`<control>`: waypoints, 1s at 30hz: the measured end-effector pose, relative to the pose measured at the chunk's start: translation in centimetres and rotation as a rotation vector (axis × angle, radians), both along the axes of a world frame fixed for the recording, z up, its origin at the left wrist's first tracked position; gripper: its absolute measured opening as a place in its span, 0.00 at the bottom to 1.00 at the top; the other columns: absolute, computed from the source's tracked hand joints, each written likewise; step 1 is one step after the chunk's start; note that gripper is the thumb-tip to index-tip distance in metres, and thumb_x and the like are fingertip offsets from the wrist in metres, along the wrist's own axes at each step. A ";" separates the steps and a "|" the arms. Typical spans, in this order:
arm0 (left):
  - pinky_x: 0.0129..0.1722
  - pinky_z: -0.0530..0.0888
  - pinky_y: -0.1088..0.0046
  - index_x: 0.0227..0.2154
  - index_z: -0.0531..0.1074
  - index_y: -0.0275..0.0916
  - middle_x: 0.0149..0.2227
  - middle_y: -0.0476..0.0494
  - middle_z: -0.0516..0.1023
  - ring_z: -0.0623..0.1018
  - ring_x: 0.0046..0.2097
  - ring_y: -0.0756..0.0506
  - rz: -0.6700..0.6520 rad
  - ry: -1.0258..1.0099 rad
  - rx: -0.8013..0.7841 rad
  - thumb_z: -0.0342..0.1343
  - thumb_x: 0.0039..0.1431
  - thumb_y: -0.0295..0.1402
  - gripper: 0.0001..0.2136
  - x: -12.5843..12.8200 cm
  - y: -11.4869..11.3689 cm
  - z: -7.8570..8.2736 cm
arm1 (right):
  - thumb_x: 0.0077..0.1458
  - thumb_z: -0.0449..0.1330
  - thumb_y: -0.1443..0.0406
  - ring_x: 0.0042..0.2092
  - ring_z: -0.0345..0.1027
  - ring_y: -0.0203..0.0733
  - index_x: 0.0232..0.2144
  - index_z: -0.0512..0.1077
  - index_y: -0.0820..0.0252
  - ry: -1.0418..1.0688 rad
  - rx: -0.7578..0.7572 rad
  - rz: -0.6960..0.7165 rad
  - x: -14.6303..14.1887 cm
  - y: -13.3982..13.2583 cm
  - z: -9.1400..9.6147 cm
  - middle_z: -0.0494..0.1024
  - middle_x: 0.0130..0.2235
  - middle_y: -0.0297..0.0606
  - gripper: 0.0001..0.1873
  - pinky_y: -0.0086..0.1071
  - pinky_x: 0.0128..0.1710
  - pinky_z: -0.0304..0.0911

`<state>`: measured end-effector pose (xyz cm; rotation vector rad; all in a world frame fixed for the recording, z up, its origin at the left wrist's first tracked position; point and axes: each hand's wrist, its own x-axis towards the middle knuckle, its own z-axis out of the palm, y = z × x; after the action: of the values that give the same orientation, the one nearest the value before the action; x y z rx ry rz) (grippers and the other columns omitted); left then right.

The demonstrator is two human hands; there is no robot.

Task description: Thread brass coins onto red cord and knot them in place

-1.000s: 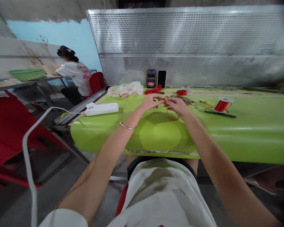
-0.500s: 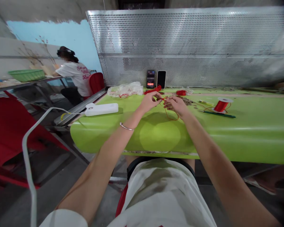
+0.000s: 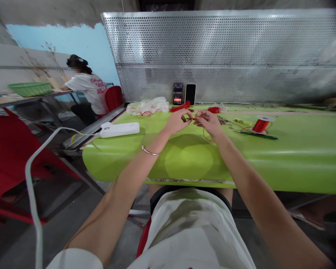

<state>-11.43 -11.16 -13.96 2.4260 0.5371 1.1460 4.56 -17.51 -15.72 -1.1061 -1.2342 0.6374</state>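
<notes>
Above the green table my left hand [image 3: 179,121] pinches a thin red cord [image 3: 207,136] between thumb and fingertips. My right hand [image 3: 208,122] grips the same cord just to the right, and the fingertips of both hands almost meet. A small loop of cord stands up over the right fingers, and a loose length hangs below them. Any knot between the fingertips is too small to make out. Beyond my left hand lies a bundle of red cord [image 3: 182,107]. A second red bundle [image 3: 213,110] lies behind my right hand.
To the right are a spool of red cord [image 3: 260,126], a dark green pen-like tool [image 3: 259,135] and a yellow-green tool [image 3: 243,121]. Two phones [image 3: 190,93] lean on the perforated metal panel [image 3: 226,56]. A white corded device [image 3: 120,129] and plastic bag [image 3: 151,106] lie left. Another person [image 3: 89,87] sits far left.
My fingertips have shifted slightly on the cord, and my right hand has turned a little. A small loop now rises above the right fingers; the large hanging loop has become a shorter hanging strand.
</notes>
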 end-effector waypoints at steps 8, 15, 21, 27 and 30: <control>0.37 0.74 0.74 0.38 0.70 0.38 0.42 0.43 0.77 0.77 0.38 0.51 -0.103 -0.075 -0.047 0.61 0.54 0.36 0.11 0.3 0.0 -0.1 | 0.47 0.64 0.57 0.36 0.72 0.37 0.31 0.65 0.56 -0.098 0.124 -0.022 -0.1 -0.1 0.0 0.74 0.32 0.34 0.14 0.33 0.36 0.71; 0.35 0.73 0.74 0.34 0.72 0.37 0.38 0.44 0.78 0.75 0.32 0.53 -0.118 -0.100 -0.103 0.59 0.54 0.29 0.05 0.3 0.0 0.1 | 0.47 0.63 0.53 0.35 0.73 0.39 0.36 0.69 0.56 -0.142 0.153 -0.028 -0.2 -0.3 0.0 0.76 0.34 0.37 0.17 0.34 0.34 0.71; 0.36 0.72 0.74 0.35 0.74 0.36 0.39 0.42 0.78 0.75 0.34 0.52 -0.123 -0.092 -0.104 0.59 0.54 0.31 0.06 0.3 -0.2 0.2 | 0.48 0.63 0.52 0.35 0.73 0.39 0.32 0.70 0.57 -0.156 0.140 -0.060 -0.1 -0.4 0.0 0.76 0.33 0.38 0.17 0.34 0.35 0.71; 0.33 0.71 0.75 0.36 0.77 0.36 0.37 0.42 0.80 0.75 0.33 0.51 -0.133 -0.004 -0.131 0.56 0.57 0.35 0.09 0.1 -0.6 0.6 | 0.48 0.63 0.52 0.35 0.71 0.38 0.33 0.71 0.57 -0.198 0.134 -0.094 -0.2 -0.5 0.1 0.75 0.33 0.38 0.16 0.33 0.34 0.70; 0.30 0.70 0.75 0.31 0.77 0.37 0.32 0.45 0.79 0.73 0.30 0.52 -0.130 0.025 -0.143 0.58 0.56 0.36 0.07 0.0 -0.8 0.9 | 0.47 0.63 0.51 0.35 0.72 0.39 0.33 0.72 0.57 -0.184 0.119 -0.082 -0.3 -0.6 0.1 0.75 0.33 0.38 0.17 0.32 0.32 0.69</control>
<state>-11.47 -11.96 -13.10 2.3187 0.4456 0.9908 4.27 -18.10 -15.64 -1.1278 -1.3585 0.4018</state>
